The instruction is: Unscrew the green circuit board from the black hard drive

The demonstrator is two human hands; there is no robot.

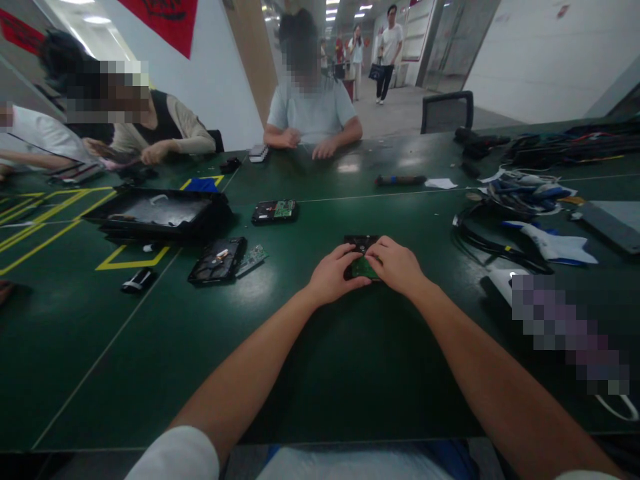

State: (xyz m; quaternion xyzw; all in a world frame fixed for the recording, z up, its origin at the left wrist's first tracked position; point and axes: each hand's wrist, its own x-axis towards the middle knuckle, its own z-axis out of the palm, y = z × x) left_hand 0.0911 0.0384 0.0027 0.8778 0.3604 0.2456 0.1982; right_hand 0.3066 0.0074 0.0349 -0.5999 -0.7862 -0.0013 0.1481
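A black hard drive with a green circuit board point(364, 268) lies on the green table point(360, 373) in front of me. My left hand point(337, 272) holds it by its left side, fingers at the top and thumb along the near edge. Over its right part, my right hand point(397, 265) has its fingertips pinched together at the board; whatever may be between them is too small to make out. To the left sit another drive point(216, 260), with a loose circuit board point(253, 260) against its side, and a third drive point(275, 211) farther back.
Stacked black trays point(165, 213) and a small black cylinder point(139, 280) are at the left. Cable bundles point(525, 190), a white-blue packet point(557, 243) and a grey box point(615, 223) lie at the right. Several people sit or walk beyond the table.
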